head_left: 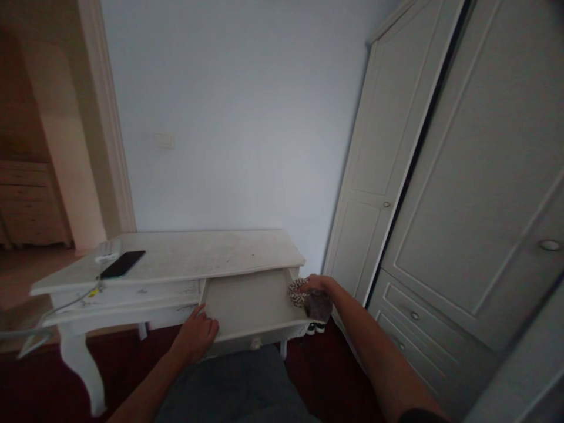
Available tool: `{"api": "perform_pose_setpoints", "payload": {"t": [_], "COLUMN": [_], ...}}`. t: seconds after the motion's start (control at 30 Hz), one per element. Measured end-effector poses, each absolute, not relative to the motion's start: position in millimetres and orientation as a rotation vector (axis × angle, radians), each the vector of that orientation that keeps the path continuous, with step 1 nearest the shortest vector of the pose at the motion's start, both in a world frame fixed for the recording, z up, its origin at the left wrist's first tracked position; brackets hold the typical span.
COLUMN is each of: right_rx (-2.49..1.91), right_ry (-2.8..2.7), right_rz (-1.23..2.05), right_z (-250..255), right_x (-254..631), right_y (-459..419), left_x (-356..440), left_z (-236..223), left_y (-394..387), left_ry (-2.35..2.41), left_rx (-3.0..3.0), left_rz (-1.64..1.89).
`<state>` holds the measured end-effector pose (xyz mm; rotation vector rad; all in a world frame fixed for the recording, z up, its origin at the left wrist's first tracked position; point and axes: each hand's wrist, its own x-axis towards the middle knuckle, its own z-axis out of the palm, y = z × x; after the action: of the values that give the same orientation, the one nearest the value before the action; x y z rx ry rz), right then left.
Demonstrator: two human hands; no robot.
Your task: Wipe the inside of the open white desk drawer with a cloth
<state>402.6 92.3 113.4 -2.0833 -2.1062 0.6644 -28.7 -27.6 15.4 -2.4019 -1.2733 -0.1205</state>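
Observation:
A white drawer (247,302) is pulled out from the white desk (211,249), and its inside looks bare. At the drawer's front left corner, my left hand (197,333) grips the edge with bent fingers, the index finger stretched along the side. My right hand (318,284) is closed on a bunched cloth (318,304), part brown-and-white patterned and part plain grey-brown. The cloth is against the drawer's right side wall and hangs over it outward. My right fingertips are partly hidden in its folds.
A dark phone (123,264) lies on the desk's left end beside a white device (107,251) with a cable. Tall wardrobes (440,235) stand close on the right. Dark shoes (316,328) sit on the red floor. A doorway opens at left.

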Motion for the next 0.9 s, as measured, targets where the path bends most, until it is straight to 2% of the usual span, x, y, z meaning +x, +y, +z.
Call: {"api": "perform_pose_setpoints", "payload": {"t": [0.2, 0.43, 0.57, 0.67, 0.9], "right_rx": [-1.991, -1.829, -1.76, -1.659, -1.395], "right_ry": [-2.354, -2.397, -2.402, -2.459, -2.555], "right_rz": [0.772, 0.372, 0.111, 0.085, 0.095], "right_z": [114, 93, 75, 69, 62], "right_x": [408, 381, 337, 286, 183], "right_y": [51, -6, -24, -26, -36], "left_x": [-30, -32, -31, -30, -38], "left_z": [13, 4, 5, 5, -9], "left_y": [-26, -23, -25, -26, -14], "left_ry": [-1.294, -1.369, -1.371, -1.4, -1.527], "left_rx": [-2.417, -2.468, -2.473, -2.478, -2.51], "left_rz": [-0.104, -0.323, -0.232, -0.21, -0.55]}}
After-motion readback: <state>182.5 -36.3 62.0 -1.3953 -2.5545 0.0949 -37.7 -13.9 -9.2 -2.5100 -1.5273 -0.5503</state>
